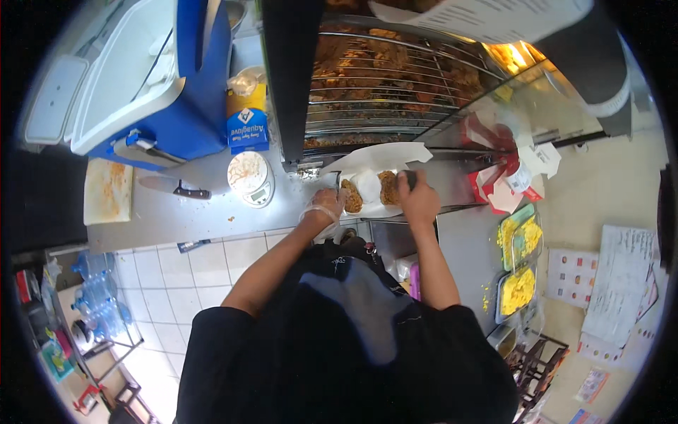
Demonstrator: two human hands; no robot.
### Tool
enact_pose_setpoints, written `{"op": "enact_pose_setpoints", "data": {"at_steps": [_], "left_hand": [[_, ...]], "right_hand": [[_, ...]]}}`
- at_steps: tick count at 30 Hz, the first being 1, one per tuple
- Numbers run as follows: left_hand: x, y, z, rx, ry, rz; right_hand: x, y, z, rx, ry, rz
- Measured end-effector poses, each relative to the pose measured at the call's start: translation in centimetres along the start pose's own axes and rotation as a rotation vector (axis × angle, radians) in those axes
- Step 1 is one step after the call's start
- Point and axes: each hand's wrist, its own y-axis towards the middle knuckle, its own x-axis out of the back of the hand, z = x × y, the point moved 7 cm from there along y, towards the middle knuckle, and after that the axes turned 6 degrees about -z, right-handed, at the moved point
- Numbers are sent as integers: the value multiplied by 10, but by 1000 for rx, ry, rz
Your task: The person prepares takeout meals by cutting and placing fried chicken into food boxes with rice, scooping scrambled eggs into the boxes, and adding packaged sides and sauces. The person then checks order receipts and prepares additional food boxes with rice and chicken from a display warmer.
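2 hands (371,201) apart: gloved left on fried chicken (352,196), right gripping tongs (409,179) at counter edge (212,237).

My left hand (323,206) wears thin clear plastic (crinkly, glossy); rough crusted fried pieces (352,196) lie on matt white paper (381,157), over a dull steel counter (205,212).

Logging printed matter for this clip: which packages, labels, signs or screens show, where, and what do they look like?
Blue label: on a yellow package beside the blue cooler; white diamond mark.
Round white scale: steel counter, small pale screen at its front.
Red and white cartons: right of the warming cabinet, folded.
White printed sheets: right counter, some with small coloured pictures.
White printed sheet: on top of the cabinet.
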Motion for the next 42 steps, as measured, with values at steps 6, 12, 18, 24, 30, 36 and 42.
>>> {"op": "enact_pose_setpoints", "data": {"at_steps": [6, 12, 18, 24, 30, 36, 42], "left_hand": [[-12, 9, -6, -14, 61, 144], [-5, 5, -1, 37, 18, 101], [-7, -3, -16, -82, 40, 78], [-8, -1, -19, -171, 135, 155], [-10, -6, -19, -316, 157, 66], [-20, -3, 10, 43, -317, 251], [-27, -8, 10, 490, -1151, 327]], "right_hand": [[-42, -7, -4, 18, -62, 54], [-14, 9, -16, 14, 38, 20], [-54, -17, -20, -105, -95, 141], [-38, 5, -31, -2, -44, 80], [32, -5, -24, -173, 92, -141], [41, -25, 5, -88, 376, -116], [-33, -44, 63, 122, 120, 256]]}}
